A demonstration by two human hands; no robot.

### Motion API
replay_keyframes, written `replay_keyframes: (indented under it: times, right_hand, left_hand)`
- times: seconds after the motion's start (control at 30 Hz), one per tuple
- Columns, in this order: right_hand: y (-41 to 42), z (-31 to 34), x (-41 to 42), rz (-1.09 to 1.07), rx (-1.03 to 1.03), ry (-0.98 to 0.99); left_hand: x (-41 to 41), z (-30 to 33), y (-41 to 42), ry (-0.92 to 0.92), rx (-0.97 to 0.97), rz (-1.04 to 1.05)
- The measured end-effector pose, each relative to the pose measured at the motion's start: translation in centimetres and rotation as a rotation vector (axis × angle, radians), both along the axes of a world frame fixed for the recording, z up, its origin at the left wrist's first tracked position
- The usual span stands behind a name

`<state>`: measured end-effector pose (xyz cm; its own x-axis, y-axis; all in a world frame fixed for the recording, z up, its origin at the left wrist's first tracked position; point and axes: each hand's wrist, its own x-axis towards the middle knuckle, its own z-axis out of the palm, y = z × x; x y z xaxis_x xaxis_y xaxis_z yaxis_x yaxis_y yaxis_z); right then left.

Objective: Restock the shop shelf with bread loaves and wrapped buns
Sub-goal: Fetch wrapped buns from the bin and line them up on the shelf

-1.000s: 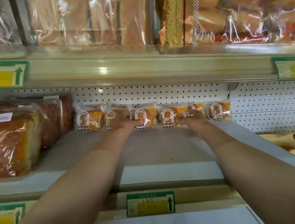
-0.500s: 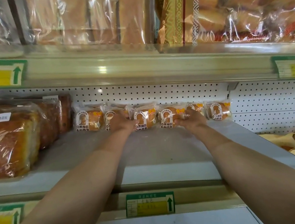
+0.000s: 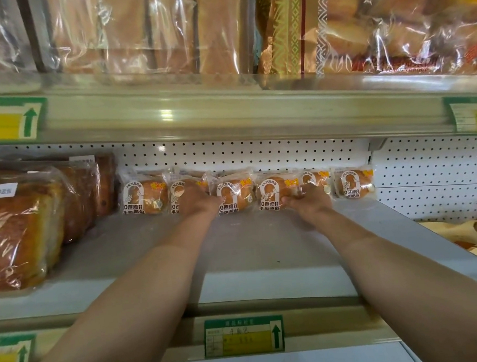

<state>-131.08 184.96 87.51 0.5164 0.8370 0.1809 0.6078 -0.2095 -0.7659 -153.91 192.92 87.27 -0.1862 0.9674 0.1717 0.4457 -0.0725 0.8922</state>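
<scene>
small round buns in clear glossy plastic wrappers (image 3: 234,194) line the matt white perforated metal back panel (image 3: 258,156). the smooth grey shelf board (image 3: 251,246) looks dull-painted. at nine o'clock, brown loaves in crinkled shiny film (image 3: 13,229). at six o'clock, a green-and-yellow paper price label (image 3: 243,336).

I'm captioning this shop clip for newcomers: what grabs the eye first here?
Two bare forearms reach in to a row of wrapped buns along the pegboard back of the middle shelf, left hand and right hand on packets there. Big bagged bread loaves fill the shelf's left end.
</scene>
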Motion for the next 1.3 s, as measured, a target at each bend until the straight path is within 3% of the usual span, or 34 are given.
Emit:
replay_keyframes:
  times: [0.23,0.67,0.93,1.3]
  right_hand:
    - [-0.2,0.1,-0.3,-0.016,-0.003,0.028]
    - [-3.7,1.9,-0.1,-0.001,0.045,0.267]
    - [-8.9,2.8,0.3,0.091,0.051,0.354]
    - [-18.7,2.7,1.2,0.179,0.143,0.319]
  left_hand:
    - [0.1,0.5,-0.8,0.037,-0.032,0.018]
    - [-0.6,3.0,-4.0,-0.042,-0.07,-0.029]
    - [1.1,2.6,-9.1,-0.361,-0.111,-0.152]
    - [5.2,2.6,-23.0,-0.6,-0.123,-0.19]
